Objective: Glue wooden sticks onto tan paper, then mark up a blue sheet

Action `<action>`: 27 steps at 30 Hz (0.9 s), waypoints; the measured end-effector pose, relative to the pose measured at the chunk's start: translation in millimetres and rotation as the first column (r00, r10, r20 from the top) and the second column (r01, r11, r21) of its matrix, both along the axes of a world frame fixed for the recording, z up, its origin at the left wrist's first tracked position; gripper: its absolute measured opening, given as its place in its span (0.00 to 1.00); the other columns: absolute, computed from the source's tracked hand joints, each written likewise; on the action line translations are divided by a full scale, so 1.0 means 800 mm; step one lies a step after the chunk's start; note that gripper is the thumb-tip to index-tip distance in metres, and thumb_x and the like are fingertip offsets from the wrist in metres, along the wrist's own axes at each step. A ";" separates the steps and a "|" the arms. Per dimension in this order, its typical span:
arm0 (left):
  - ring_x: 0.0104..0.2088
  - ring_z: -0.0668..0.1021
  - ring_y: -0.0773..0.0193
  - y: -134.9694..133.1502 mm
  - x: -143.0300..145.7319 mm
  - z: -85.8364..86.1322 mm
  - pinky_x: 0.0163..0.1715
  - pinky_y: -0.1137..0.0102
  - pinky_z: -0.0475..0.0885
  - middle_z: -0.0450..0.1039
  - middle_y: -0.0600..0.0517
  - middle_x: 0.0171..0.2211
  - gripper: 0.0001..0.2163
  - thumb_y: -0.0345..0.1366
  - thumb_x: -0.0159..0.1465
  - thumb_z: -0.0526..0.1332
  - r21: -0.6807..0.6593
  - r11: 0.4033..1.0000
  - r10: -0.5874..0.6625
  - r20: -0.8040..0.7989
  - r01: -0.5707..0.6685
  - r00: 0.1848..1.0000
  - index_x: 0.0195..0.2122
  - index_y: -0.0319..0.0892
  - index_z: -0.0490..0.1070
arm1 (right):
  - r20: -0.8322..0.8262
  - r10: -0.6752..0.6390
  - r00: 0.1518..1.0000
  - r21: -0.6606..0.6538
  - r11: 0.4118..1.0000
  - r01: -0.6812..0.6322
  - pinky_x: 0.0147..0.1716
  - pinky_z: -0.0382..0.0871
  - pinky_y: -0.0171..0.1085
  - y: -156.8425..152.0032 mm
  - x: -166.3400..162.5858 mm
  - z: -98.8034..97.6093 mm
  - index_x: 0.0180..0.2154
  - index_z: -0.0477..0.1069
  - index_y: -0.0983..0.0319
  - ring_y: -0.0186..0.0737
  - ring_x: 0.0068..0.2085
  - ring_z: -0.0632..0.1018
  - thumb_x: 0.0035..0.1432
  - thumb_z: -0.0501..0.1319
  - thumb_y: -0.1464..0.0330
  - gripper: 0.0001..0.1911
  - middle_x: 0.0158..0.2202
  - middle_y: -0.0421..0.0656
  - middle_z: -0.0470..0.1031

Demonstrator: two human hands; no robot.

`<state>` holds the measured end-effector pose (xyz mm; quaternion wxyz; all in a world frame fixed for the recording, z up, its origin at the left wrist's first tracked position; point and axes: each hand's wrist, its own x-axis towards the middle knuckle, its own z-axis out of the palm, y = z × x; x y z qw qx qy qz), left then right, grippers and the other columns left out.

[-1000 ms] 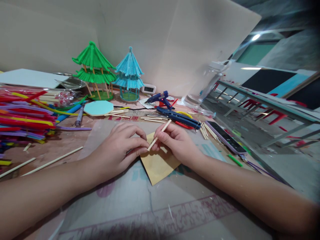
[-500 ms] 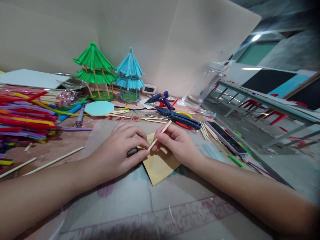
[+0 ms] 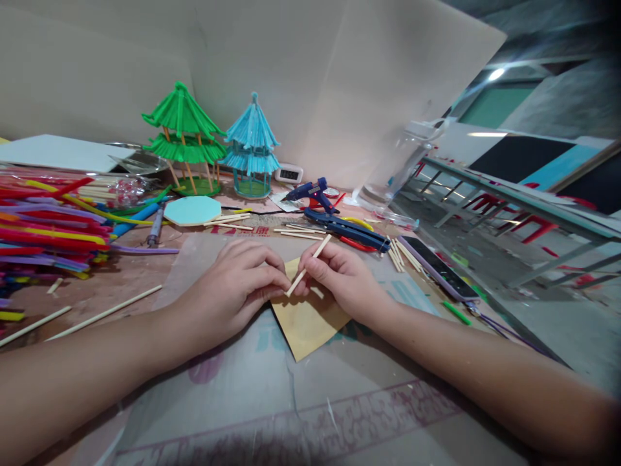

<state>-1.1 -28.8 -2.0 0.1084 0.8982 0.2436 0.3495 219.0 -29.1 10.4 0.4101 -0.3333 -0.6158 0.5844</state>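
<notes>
A short wooden stick (image 3: 309, 264) slants up to the right in the pinch of my right hand (image 3: 337, 275), thumb and index finger closed on it. At the stick's lower end are the curled fingertips of my left hand (image 3: 247, 275); its thumb is tucked under the index finger, and whether something sits between them is hidden. Beneath both hands lies a yellow-tan square sheet of paper (image 3: 308, 327), turned cornerwise on the plastic-covered table (image 3: 233, 388).
Behind stand a green pagoda model (image 3: 182, 152) and a blue one (image 3: 253, 152). A glue gun (image 3: 313, 192), blue-handled pliers (image 3: 347, 230), a phone (image 3: 439, 268) and a water bottle (image 3: 395, 162) lie or stand to the right. Pipe cleaners (image 3: 53, 233) are heaped at left, near loose sticks (image 3: 107, 312).
My left thumb has drawn back from the stick's lower end and tucked under the fingers. The stick has shifted slightly left and down in my right hand.
</notes>
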 end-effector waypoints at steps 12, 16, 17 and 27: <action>0.45 0.73 0.60 -0.002 0.000 0.000 0.48 0.63 0.64 0.74 0.52 0.41 0.06 0.34 0.72 0.58 0.009 1.000 0.017 -0.015 -0.017 1.000 0.41 0.47 0.75 | 0.010 -0.004 1.000 0.002 1.000 0.004 0.33 0.76 0.35 0.000 0.000 -0.001 0.35 0.69 0.60 0.34 0.29 0.80 0.59 0.69 0.53 0.18 0.27 0.39 0.79; 0.46 0.73 0.58 -0.002 0.002 0.001 0.48 0.61 0.65 0.75 0.51 0.43 0.07 0.32 0.71 0.57 -0.019 0.996 0.091 -0.024 -0.091 0.996 0.43 0.46 0.75 | 0.011 -0.045 0.999 0.028 0.999 0.045 0.30 0.73 0.34 -0.002 0.001 0.001 0.35 0.67 0.59 0.35 0.28 0.79 0.60 0.67 0.51 0.20 0.26 0.38 0.77; 0.47 0.73 0.57 -0.002 0.002 0.002 0.48 0.60 0.66 0.75 0.50 0.43 0.06 0.33 0.70 0.58 -0.034 0.992 0.122 -0.035 -0.123 0.992 0.42 0.45 0.75 | 0.023 -0.074 0.997 0.049 0.996 0.073 0.29 0.71 0.33 -0.003 0.003 0.002 0.36 0.66 0.59 0.34 0.28 0.78 0.61 0.66 0.51 0.19 0.26 0.38 0.76; 0.50 0.73 0.50 -0.001 0.003 -0.005 0.54 0.50 0.65 0.73 0.48 0.46 0.09 0.41 0.65 0.60 -0.165 0.968 0.152 -0.225 -0.192 0.962 0.43 0.44 0.73 | 0.539 -0.142 0.830 0.623 0.731 -0.280 0.35 0.68 0.36 -0.011 0.006 0.011 0.35 0.65 0.59 0.38 0.33 0.75 0.70 0.52 0.69 0.09 0.33 0.42 0.75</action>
